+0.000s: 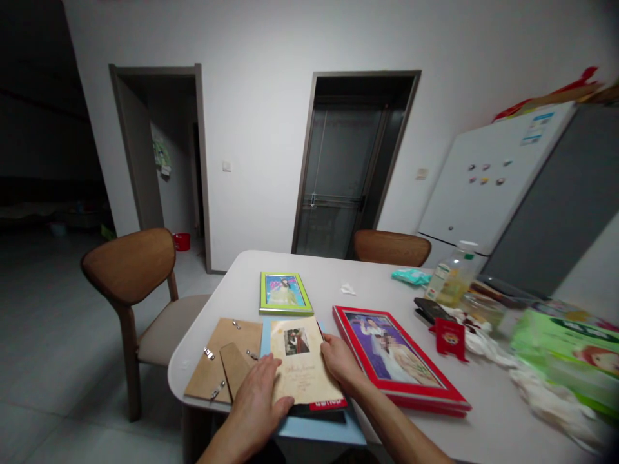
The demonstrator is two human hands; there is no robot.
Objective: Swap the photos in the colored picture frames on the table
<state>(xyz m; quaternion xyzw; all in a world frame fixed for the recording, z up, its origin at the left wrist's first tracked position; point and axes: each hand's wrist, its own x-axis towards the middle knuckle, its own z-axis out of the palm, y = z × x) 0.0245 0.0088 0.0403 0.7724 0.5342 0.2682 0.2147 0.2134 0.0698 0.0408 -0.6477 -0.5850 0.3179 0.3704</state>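
Observation:
A cream printed sheet (pixel 305 372) with a small photo lies in front of me, over a dark piece with a red label (pixel 327 405) and a light blue sheet (pixel 324 430). My left hand (pixel 258 398) rests along its left edge, fingers stretched and thumb apart. At the right edge, my right hand (pixel 341 361) pinches the sheet with curled fingers. Left of it is a brown frame backing board (pixel 207 374) with metal clips and a stand leg, partly behind my left hand. A green photo frame (pixel 285 293) lies beyond; a red photo frame (pixel 396 354) lies to the right.
On the table's right are a plastic bottle (pixel 453 277), a dark phone-like object (pixel 428 310), a small red stand (pixel 449 339), crumpled tissues (pixel 488 347) and a green package (pixel 565 351). Wooden chairs stand left (pixel 130 267) and behind (pixel 393 246).

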